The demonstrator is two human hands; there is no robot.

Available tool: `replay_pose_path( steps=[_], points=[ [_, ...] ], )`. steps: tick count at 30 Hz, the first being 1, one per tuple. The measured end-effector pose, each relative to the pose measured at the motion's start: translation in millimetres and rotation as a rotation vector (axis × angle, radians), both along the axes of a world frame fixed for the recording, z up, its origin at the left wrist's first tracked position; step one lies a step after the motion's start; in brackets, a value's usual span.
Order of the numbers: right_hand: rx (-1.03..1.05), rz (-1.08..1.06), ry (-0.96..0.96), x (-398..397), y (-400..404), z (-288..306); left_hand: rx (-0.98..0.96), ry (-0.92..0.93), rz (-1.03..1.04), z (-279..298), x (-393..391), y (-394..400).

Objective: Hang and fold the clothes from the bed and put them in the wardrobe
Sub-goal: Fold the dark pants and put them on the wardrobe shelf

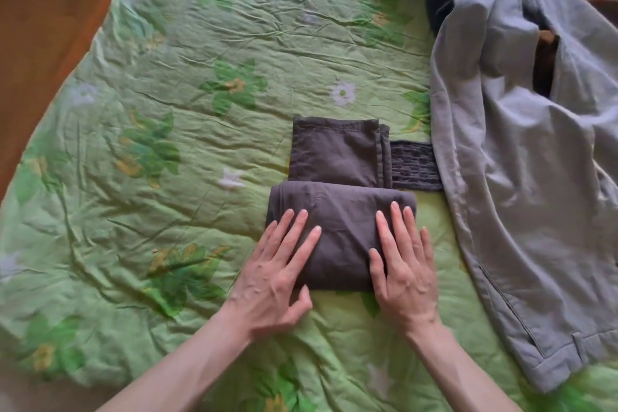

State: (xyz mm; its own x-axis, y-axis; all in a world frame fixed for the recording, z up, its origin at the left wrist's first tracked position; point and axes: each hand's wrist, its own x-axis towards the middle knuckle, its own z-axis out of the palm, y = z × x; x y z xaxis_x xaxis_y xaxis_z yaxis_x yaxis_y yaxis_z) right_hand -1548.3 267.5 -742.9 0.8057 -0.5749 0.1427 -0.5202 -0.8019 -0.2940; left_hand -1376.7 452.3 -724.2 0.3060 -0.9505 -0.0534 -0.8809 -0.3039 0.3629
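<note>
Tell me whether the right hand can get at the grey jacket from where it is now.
Probably yes. The right hand lies flat on the folded dark garment, and the grey jacket lies spread just beside it on the bedspread, with only bare quilt between them and nothing in the way.

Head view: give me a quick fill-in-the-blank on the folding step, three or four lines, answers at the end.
1. Both hands, the left hand and the right hand, press flat on the folded dark ____ garment.
2. The garment lies on a ____ floral bedspread.
3. The light grey jacket lies to the ____ of the folded garment.
4. A dark knitted piece sticks out from under the ____.

Missing words: brown; green; right; jacket
</note>
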Motion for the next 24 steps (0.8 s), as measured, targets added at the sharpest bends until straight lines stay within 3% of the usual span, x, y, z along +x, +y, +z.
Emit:
replay_pose_path(
  steps=[4,12,15,19,24],
  points=[
    [0.077,0.088,0.081,2,-15,1,0.144,-0.068,-0.016,-4,-1,-4],
    [0.154,0.425,0.172,-26,-42,18,0.112,-0.025,0.009,13,5,-15],
    [0.17,0.402,0.13,-26,-43,27,0.068,0.048,0.013,29,14,-21],
    [0.358,0.331,-0.073,-30,-36,49,-0.141,0.342,0.178,60,34,-16],
    [0.632,-0.028,-0.378,-39,-18,75,-0.344,0.602,0.545,73,29,4]
  ],
)
